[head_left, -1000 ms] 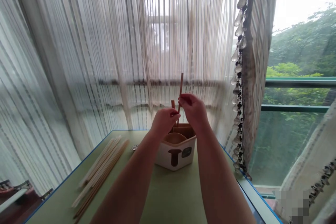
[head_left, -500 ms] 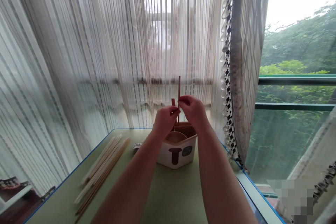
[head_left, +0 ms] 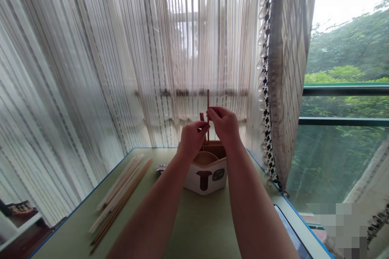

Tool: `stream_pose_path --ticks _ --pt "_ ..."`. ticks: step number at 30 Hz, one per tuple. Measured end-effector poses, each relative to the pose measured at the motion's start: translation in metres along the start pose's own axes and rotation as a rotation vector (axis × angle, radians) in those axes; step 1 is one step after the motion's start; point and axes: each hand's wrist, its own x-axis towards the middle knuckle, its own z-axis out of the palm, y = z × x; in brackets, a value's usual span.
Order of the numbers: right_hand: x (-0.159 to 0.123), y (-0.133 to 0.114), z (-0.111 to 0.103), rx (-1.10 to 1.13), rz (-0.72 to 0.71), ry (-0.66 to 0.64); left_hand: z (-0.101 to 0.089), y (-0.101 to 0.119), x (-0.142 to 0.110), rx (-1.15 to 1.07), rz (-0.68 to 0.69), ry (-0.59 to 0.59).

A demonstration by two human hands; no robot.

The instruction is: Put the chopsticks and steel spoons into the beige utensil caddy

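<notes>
An upright wooden chopstick (head_left: 208, 99) stands over the back of a white utensil holder (head_left: 193, 179) with a brown rim and compartments. My right hand (head_left: 225, 123) pinches its middle from the right. Just below, the fingers of my left hand (head_left: 191, 139) are closed on the same stick. I cannot tell whether its lower end touches the bottom, since the holder's wall hides it. Other brown chopsticks (head_left: 201, 116) rise from the holder beside my left fingers. On the left of the green table (head_left: 194, 226) lies a loose bundle of chopsticks (head_left: 121, 196), pale and brown.
Metal cutlery (head_left: 161, 167) lies left of the holder, partly hidden by my left forearm. A dark-screened flat device (head_left: 291, 228) rests at the table's right edge. Striped sheer curtains (head_left: 121, 68) hang behind the table, with a window and railing (head_left: 346, 90) at right.
My right hand has risen slightly along the chopstick. Both hands still hold the stick upright over the holder. The view has shifted a little.
</notes>
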Motion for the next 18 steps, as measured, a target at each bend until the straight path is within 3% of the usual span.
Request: stream_pose_path --ticks 3,6,12,18 --pt "0.003 0.003 0.001 0.082 -0.005 0.057 0.0 -0.002 0.0 0.035 0.008 -0.049" --pt "0.005 0.007 0.003 0.124 -0.007 0.035 -0.001 -0.002 0.0 0.072 0.02 -0.099" --pt "0.004 0.001 0.001 0.069 0.011 -0.04 -0.002 0.003 0.001 -0.043 0.013 0.021" --pt "0.003 -0.005 0.001 0.065 0.018 0.006 0.0 0.003 0.0 0.049 0.012 -0.014"
